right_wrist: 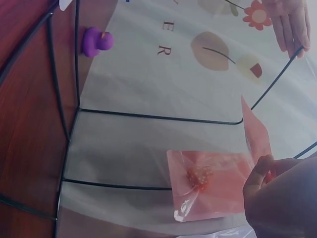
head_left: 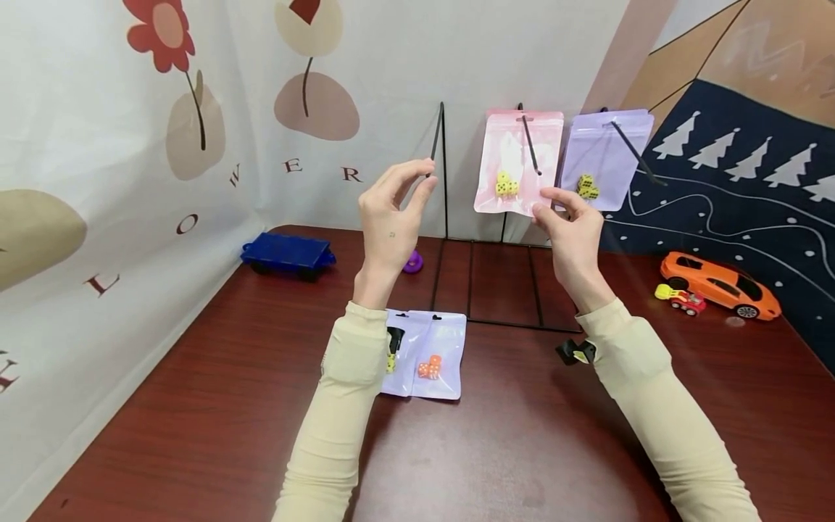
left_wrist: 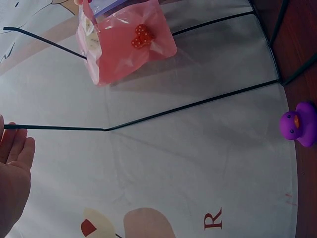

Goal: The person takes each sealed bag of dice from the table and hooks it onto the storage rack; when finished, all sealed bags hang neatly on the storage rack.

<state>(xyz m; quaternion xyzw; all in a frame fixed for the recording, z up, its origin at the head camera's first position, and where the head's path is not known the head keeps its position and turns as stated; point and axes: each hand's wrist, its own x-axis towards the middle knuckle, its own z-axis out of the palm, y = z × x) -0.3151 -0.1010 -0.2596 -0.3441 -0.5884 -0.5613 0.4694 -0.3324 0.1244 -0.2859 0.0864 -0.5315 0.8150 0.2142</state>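
Observation:
A black wire rack (head_left: 446,181) with three forward-pointing hooks stands at the back of the table. My left hand (head_left: 391,225) pinches the tip of its left hook, which bears no bag. My right hand (head_left: 574,228) pinches the lower right corner of a pink bag (head_left: 485,167) with yellow dice on the middle hook. Behind that bag, a second pink bag (right_wrist: 223,198) with orange-red dice shows in the right wrist view. A purple bag (head_left: 603,152) with yellow dice hangs on the right hook.
Two purple bags (head_left: 446,333) lie on the table, partly behind my left forearm. A blue toy wagon (head_left: 287,254) stands back left. A purple rubber duck (left_wrist: 304,124) sits beside the rack. Back right are an orange toy car (head_left: 717,283) and a small red-yellow toy truck (head_left: 685,299).

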